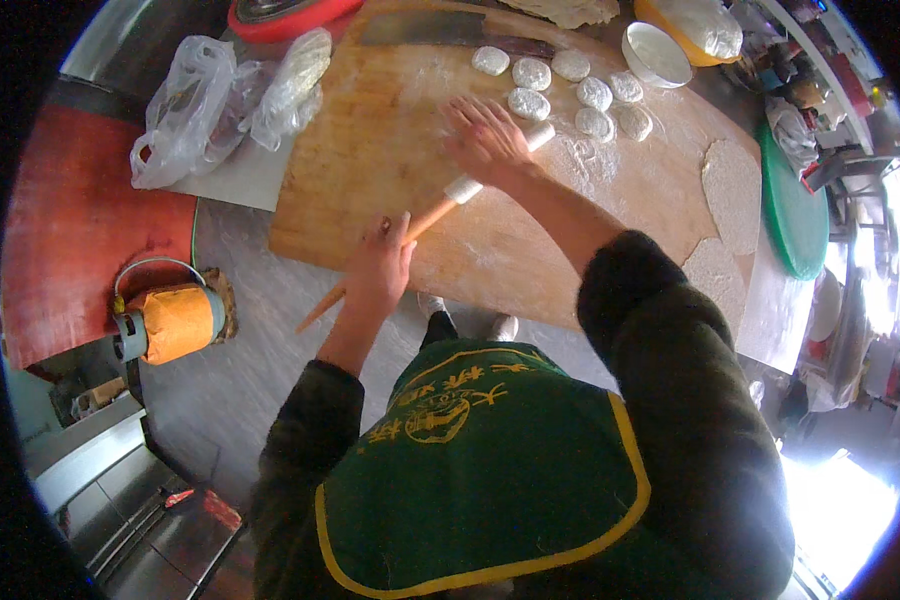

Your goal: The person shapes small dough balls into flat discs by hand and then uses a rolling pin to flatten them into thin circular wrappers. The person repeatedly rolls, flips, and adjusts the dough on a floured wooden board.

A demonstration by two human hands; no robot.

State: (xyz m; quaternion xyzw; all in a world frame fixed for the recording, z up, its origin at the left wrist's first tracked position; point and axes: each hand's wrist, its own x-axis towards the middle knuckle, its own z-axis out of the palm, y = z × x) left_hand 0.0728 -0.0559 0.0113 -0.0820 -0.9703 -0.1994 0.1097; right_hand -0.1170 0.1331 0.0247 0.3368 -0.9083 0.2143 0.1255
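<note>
A tapered wooden rolling pin (pixel 429 220) lies slantwise over the near left part of the floured wooden board (pixel 390 127). A pale, floury layer (pixel 463 189), seemingly dough, wraps its upper stretch. My right hand (pixel 489 141) rests flat, palm down, across that wrapped stretch, fingers extended and hiding its middle. Lower down, my left hand (pixel 381 259) holds the bare wood near the board's front edge, and the pin's thin tip sticks out past my wrist. Several floured dough rounds (pixel 529 104) sit just beyond my right hand.
A white bowl (pixel 654 54) stands at the back right. Flat dough sheets (pixel 729 187) lie along the right edge, near a green round lid or tray (pixel 795 202). A broad-bladed knife (pixel 424 28) lies at the back; plastic bags (pixel 195 112) are left, above an orange canister (pixel 176 322).
</note>
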